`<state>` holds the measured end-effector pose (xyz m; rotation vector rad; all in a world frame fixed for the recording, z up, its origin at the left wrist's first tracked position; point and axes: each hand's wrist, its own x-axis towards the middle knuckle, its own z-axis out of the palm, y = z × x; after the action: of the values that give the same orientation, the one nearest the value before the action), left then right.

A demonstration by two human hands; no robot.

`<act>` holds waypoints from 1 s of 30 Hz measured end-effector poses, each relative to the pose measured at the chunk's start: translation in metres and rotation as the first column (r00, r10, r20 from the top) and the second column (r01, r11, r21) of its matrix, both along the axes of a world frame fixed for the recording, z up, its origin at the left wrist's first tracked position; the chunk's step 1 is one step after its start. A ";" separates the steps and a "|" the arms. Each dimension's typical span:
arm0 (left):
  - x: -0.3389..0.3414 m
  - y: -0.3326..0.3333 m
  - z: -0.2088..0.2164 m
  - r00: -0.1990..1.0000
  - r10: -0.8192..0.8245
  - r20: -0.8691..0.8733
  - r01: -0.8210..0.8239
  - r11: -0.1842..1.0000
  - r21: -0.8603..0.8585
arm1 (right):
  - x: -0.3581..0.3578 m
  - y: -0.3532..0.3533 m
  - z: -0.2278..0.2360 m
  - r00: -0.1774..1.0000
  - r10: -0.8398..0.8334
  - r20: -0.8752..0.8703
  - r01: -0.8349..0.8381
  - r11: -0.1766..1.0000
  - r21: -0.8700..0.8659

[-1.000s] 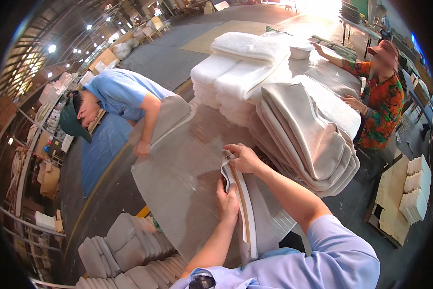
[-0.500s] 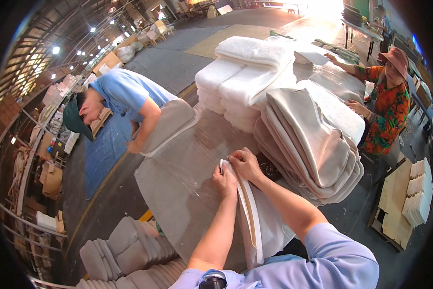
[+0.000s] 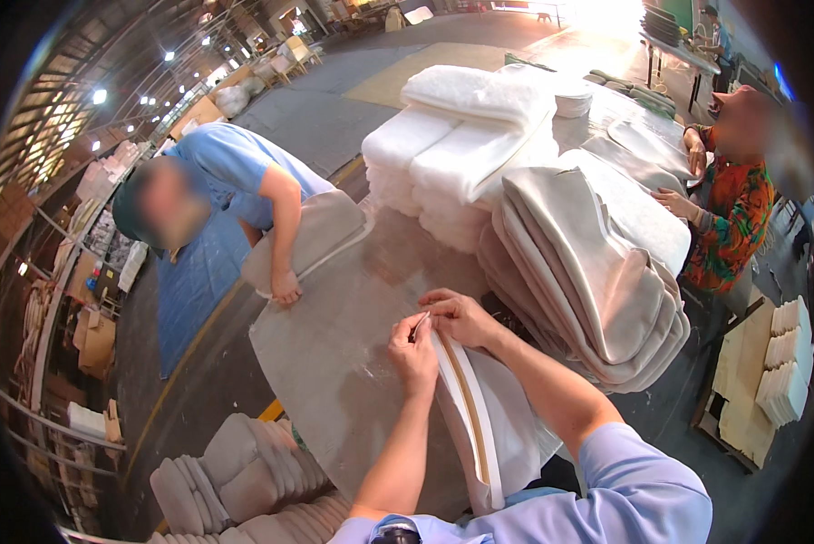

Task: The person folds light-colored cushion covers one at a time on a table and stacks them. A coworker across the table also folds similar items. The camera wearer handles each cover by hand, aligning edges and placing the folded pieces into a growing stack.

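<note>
A pale grey cushion cover (image 3: 509, 419) lies along the near right part of the work table, close to my body. Down its edge runs a white border with a tan strip (image 3: 464, 385) that looks like a zipper. At the far end of this edge my left hand (image 3: 413, 355) pinches the tip between thumb and fingers. My right hand (image 3: 462, 319) grips the same end from the right, its fingertips meeting those of the left. Whatever small part lies between the fingertips is too small to make out.
Stacked white padding (image 3: 466, 136) and a pile of grey covers (image 3: 588, 272) stand beyond my hands. One co-worker (image 3: 235, 172) leans over a grey cushion at left; another (image 3: 733, 208) handles covers at right. Grey cushions (image 3: 244, 462) are heaped below the table (image 3: 334, 363).
Both hands have come slightly nearer, and the tan strip shows wider. The left co-worker's hand has moved onto the near edge of their cushion; the right co-worker's far hand has drawn back.
</note>
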<state>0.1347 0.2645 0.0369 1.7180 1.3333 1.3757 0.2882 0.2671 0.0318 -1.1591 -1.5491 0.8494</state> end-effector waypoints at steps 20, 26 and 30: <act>0.019 0.096 0.043 0.337 -0.844 0.418 0.816 0.040 -0.576 | -0.046 -0.028 -0.043 0.931 -0.118 -0.346 0.070 0.986 -0.149; 0.002 0.095 0.019 0.651 -0.438 0.619 0.704 0.654 -0.278 | -0.038 -0.025 -0.031 0.946 -0.061 -0.319 0.042 0.997 -0.065; -0.016 0.097 -0.023 0.760 -0.338 0.555 0.582 0.733 -0.351 | -0.041 -0.027 -0.024 0.955 -0.031 -0.294 0.036 0.999 0.011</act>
<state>0.1189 0.3616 0.0143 1.1530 0.7963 0.9266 0.2471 0.2397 0.0075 -0.9935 -1.2865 0.9384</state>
